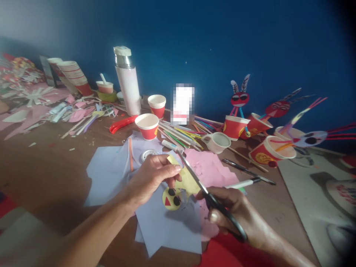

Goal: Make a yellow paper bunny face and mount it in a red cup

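My left hand pinches a piece of yellow paper above the table. Its lower end is a round yellow face with black eyes and a red triangle. My right hand grips black-handled scissors, fingers through the loops. The blades point up and left and lie against the yellow paper near my left fingertips. Under both hands lie lavender paper sheets and a torn pink sheet.
Red paper cups, a white thermos, a red craft knife, coloured sticks, a white mug, pens and cup puppets crowd the back of the table. Paper scraps cover the left. A blue wall stands behind.
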Demonstrator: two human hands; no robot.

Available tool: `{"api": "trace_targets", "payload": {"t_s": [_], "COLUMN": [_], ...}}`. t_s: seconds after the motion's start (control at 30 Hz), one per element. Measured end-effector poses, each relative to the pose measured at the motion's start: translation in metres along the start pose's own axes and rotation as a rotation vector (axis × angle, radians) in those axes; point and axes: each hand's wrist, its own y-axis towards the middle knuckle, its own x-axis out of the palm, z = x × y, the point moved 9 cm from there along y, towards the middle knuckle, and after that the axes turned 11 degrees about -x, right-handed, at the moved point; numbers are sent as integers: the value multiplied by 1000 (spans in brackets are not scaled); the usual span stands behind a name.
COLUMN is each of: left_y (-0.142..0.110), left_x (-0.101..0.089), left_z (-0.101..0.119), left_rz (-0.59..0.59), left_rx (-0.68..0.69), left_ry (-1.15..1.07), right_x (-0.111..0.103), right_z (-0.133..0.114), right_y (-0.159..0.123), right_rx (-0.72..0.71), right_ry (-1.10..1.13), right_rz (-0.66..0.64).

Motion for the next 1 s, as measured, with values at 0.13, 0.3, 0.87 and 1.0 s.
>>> {"api": "trace_targets", "payload": {"t_s": [0.13,0.3,0.87,1.0], "left_y": [-3,-25,-11,-11], "left_x": [-15,-42,-38,-35], "left_z": [13,36,6,-2], "left_rz": [83,155,110,95], "left_rx": [94,267,78,22], "left_ry": [-83,-233,-106,-152], "right_x": [-27,-59,-50,-47], "right_z": [-15,-6,-11,-15], "right_y": [2,3,23,36], "right_rx": [-73,41,361,336], "right_ry": [-273,-1031,-1541,-1509], "right_rz": [129,239,-69,-136]}}
